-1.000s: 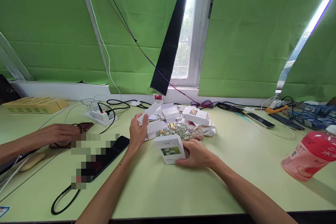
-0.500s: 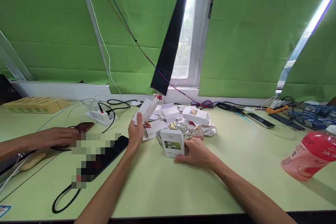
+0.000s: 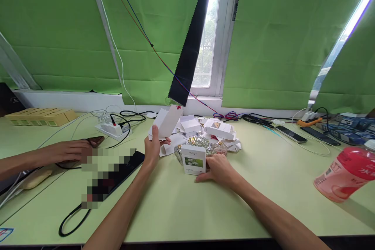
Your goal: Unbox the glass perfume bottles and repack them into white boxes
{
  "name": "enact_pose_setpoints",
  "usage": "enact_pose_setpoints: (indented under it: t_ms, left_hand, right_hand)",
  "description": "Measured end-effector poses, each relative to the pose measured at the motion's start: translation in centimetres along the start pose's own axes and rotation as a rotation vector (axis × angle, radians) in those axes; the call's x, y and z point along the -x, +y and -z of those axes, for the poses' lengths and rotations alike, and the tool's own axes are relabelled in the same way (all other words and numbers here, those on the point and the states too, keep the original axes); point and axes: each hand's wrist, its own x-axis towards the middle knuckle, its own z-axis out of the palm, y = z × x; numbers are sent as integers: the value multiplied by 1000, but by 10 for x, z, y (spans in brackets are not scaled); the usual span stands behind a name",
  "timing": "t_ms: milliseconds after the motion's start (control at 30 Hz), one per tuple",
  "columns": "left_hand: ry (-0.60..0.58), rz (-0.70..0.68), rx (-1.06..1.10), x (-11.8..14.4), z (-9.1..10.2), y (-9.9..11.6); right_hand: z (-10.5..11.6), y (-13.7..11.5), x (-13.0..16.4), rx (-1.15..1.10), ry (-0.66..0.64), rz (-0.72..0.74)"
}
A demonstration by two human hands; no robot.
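White flower-print carton (image 3: 194,160) is seen upright on the worktop (image 3: 181,211), set between the near and far edges, its printed face turned toward the near edge. Its side is touched by the right hand (image 3: 219,168): fingers are curled at the carton's right edge, the thumb is laid low by the worktop, and whether the carton is truly gripped cannot be told. Over to the left hand (image 3: 152,146), and an opened white box (image 3: 168,123) is held there, clasped between thumb and fingers, raised toward the far edge, with a flap tipped up. Right behind the carton, glass bottles (image 3: 201,141) are bunched together, backed by a heap of white boxes (image 3: 190,125) spread toward the far edge. Off to the left, a dark phone (image 3: 129,172) is laid aslant, and another person's hand (image 3: 68,150) is seen beyond it.
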Motion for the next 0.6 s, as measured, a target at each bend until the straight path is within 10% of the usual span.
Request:
enact_pose_setpoints:
  t_ms: [333,600]
  left_hand:
    - [-65,-5,60,8,-5,7]
    - [-112,-87,-55,16,-8,9]
  right_hand:
    - [-2,2,-3,-40,34,-42]
    - [-7,11,-1,-306,417,-10]
